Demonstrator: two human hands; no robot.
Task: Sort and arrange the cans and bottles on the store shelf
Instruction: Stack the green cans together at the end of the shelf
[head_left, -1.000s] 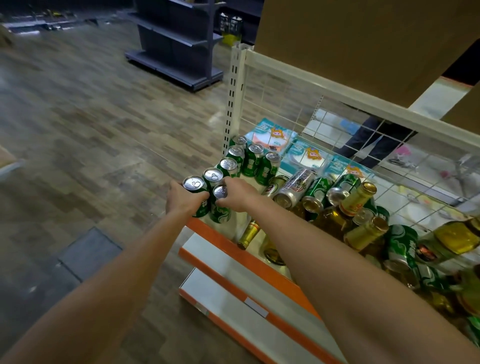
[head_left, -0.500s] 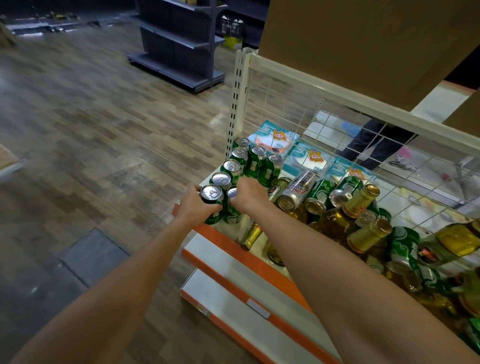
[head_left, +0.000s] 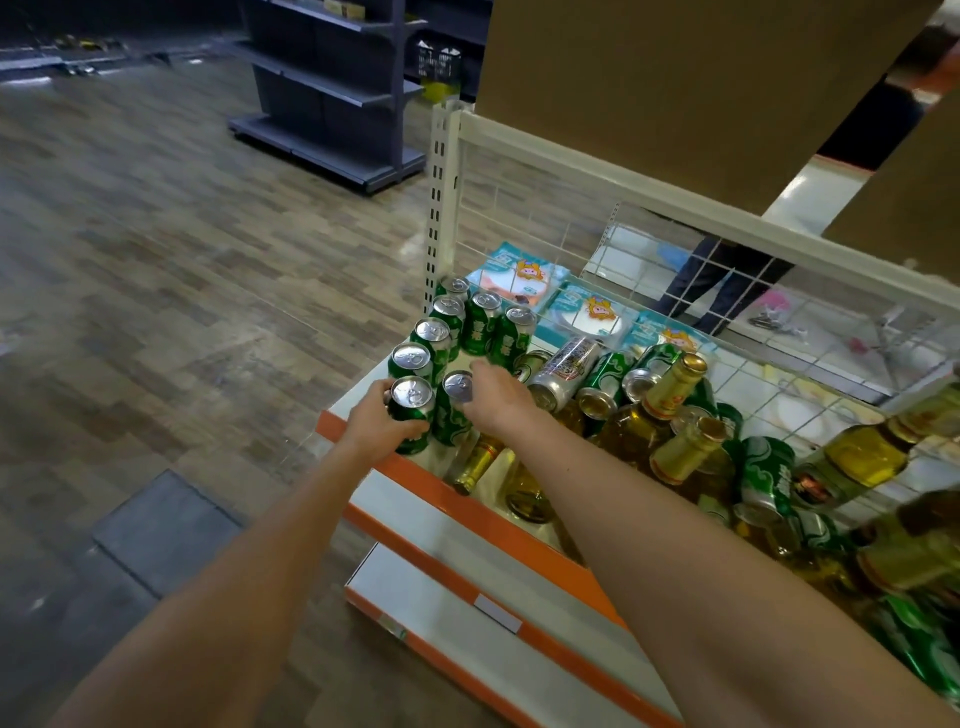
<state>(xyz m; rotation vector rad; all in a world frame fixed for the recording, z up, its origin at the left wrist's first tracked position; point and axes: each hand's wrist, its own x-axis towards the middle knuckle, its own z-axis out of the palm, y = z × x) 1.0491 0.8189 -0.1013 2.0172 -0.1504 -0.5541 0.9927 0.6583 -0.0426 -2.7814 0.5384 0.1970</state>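
Note:
Several green cans (head_left: 480, 327) stand upright in rows at the left end of the white shelf (head_left: 363, 384). My left hand (head_left: 376, 423) grips the nearest green can (head_left: 413, 410) at the shelf's front corner. My right hand (head_left: 496, 397) holds the green can beside it (head_left: 454, 402), fingers around its right side. To the right lies a jumbled heap: a silver can (head_left: 563, 371) on its side, more green cans (head_left: 766, 475) and amber bottles with gold caps (head_left: 670, 395).
Packs of tissues (head_left: 519, 275) lie at the shelf's back against a wire mesh panel (head_left: 675, 270). An orange-edged lower shelf (head_left: 467, 613) juts out below. A person's legs (head_left: 722, 275) show behind the mesh. A dark shelving unit (head_left: 332, 88) stands across the wooden floor.
Both hands have carried their green cans rightward and inward, from beyond the shelf's left corner onto the shelf next to the standing row.

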